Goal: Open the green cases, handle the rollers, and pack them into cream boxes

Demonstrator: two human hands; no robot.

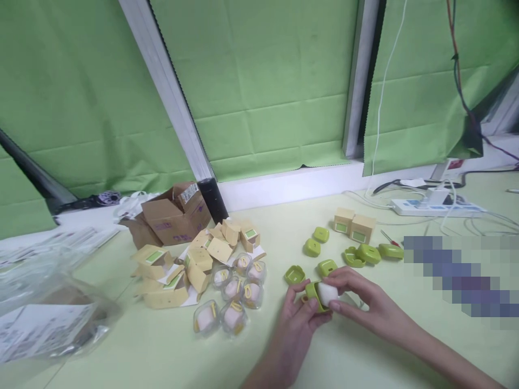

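My left hand point(295, 324) is closed around a green earbud-case cover point(312, 295). A smooth white earbud case point(327, 295) sits partly inside that cover, pinched between the thumb and fingers of my right hand point(365, 302). Just beyond my hands lie a hollow green cover piece point(294, 275) and another green piece point(326, 267). Farther back are two small green pieces, one of them a lid-like piece point(321, 234). To the right several more green covers point(368, 253) form a row.
Several clear plastic packs point(232, 316) with pale pink contents lie left of my hands. Behind them are opened small cartons point(198, 265) and a brown cardboard box point(176, 219). Two closed boxes point(362, 228), a red-handled screwdriver point(390, 239) and a power strip point(438, 208) stand right.
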